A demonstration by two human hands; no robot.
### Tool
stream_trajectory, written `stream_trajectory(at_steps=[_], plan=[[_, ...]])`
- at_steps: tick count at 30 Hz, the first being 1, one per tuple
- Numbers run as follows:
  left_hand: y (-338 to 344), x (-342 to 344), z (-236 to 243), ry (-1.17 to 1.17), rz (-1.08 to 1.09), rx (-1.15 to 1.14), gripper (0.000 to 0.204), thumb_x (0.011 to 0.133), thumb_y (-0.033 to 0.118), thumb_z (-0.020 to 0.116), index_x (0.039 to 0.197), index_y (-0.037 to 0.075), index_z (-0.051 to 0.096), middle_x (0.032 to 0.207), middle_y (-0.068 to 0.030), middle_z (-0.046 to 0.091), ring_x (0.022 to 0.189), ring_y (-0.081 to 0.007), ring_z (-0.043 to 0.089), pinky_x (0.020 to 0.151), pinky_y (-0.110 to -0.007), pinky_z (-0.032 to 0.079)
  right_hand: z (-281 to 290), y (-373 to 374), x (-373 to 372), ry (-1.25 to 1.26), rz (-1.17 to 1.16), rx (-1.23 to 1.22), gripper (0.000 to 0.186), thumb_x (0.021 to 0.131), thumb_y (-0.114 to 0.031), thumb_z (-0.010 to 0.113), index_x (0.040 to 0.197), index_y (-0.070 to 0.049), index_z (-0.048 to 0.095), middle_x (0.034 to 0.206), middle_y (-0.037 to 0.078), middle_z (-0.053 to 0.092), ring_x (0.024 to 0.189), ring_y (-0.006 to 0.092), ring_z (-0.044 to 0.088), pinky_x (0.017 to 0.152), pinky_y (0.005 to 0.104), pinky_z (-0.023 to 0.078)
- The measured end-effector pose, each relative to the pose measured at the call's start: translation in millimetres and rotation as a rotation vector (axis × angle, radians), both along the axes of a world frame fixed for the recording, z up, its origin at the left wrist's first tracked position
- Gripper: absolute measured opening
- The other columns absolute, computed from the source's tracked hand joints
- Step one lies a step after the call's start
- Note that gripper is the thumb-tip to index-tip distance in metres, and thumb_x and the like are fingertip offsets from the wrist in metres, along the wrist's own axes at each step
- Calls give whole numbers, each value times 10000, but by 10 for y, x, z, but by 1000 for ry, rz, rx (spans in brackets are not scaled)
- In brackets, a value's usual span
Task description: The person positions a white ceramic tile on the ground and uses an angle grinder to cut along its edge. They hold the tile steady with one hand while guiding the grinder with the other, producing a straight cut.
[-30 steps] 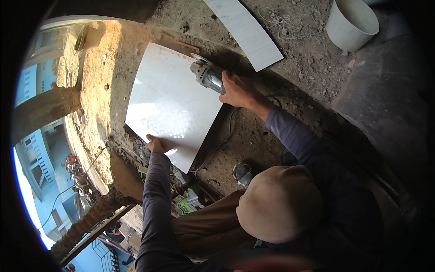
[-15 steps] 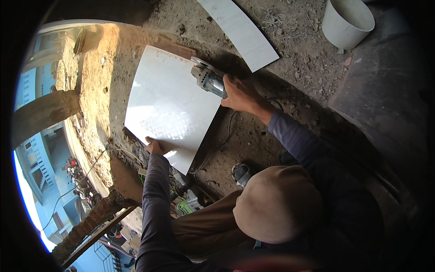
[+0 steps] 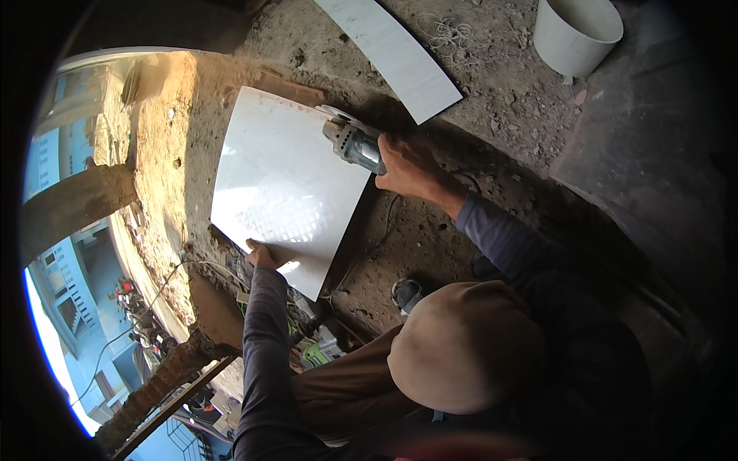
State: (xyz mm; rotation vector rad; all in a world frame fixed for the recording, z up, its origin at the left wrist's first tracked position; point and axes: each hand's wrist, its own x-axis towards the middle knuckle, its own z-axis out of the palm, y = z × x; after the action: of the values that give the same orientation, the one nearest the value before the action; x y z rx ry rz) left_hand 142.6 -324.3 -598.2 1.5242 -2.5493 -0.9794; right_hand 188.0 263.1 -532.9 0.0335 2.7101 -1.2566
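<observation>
My right hand (image 3: 415, 173) is closed around the body of an angle grinder (image 3: 355, 146). The grinder's disc (image 3: 342, 115) is at the far right edge of a glossy white tile (image 3: 269, 161); whether it is cutting in I cannot tell. At the tile's near left edge, my left hand (image 3: 261, 253) grips it, with the thumb on top and the other fingers mostly hidden. The tile lies tilted above the dirt, and bright light reflects off its near half.
A narrow white tile strip (image 3: 392, 58) lies beyond the grinder, with tangled string (image 3: 453, 34) and a white bucket (image 3: 576, 38) farther right. A green and grey power tool (image 3: 319, 349) is beside my leg. Cables (image 3: 380, 230) cross the dirt. A broken brick edge (image 3: 173, 376) is at left.
The view has shifted slightly. Both hands keep their holds, and the grinder stays at the tile's far right edge, with little visible movement along it.
</observation>
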Motion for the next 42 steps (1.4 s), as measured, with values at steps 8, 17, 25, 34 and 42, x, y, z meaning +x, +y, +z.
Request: stream_trajectory(at_steps=[8, 17, 25, 34, 42], plan=[[61, 7, 19, 52, 10, -3, 1189, 945, 802, 493, 1526, -166, 121, 1429, -374, 500, 1220, -405, 619, 1050, -472, 507, -6, 30, 72, 29, -9, -32, 561, 761, -214, 802, 1178, 46, 533, 1051, 283, 690, 946, 453, 715, 812, 510, 603], [40, -14, 45, -9, -17, 12, 1108, 964, 785, 484, 1468, -160, 197, 1335, -345, 568, 1181, -382, 629, 1040, -459, 502, 3, 102, 191, 10, -12, -62, 539, 735, -179, 816, 1136, 49, 538, 993, 293, 704, 903, 455, 731, 790, 501, 619], [135, -3, 72, -10, -26, -43, 1002, 989, 751, 479, 1405, -153, 362, 1291, -316, 624, 1176, -373, 639, 1024, -423, 505, -70, 131, 295, 62, -34, -69, 506, 732, -169, 823, 1089, 36, 530, 966, 284, 706, 876, 462, 729, 772, 512, 614], [308, 5, 129, 29, 38, -113, 943, 1008, 723, 479, 1322, -163, 554, 1293, -300, 666, 1181, -358, 652, 1027, -399, 506, -61, 226, 424, 99, -18, -48, 497, 748, -161, 818, 1089, 36, 516, 991, 269, 682, 874, 459, 718, 758, 509, 615], [137, 17, 45, 31, -24, -34, 1045, 956, 737, 568, 1487, -111, 268, 1377, -339, 571, 1196, -370, 656, 1025, -421, 546, -28, 296, 557, 67, -16, -28, 557, 740, -186, 835, 1134, 43, 515, 1057, 267, 641, 902, 445, 710, 782, 497, 613]])
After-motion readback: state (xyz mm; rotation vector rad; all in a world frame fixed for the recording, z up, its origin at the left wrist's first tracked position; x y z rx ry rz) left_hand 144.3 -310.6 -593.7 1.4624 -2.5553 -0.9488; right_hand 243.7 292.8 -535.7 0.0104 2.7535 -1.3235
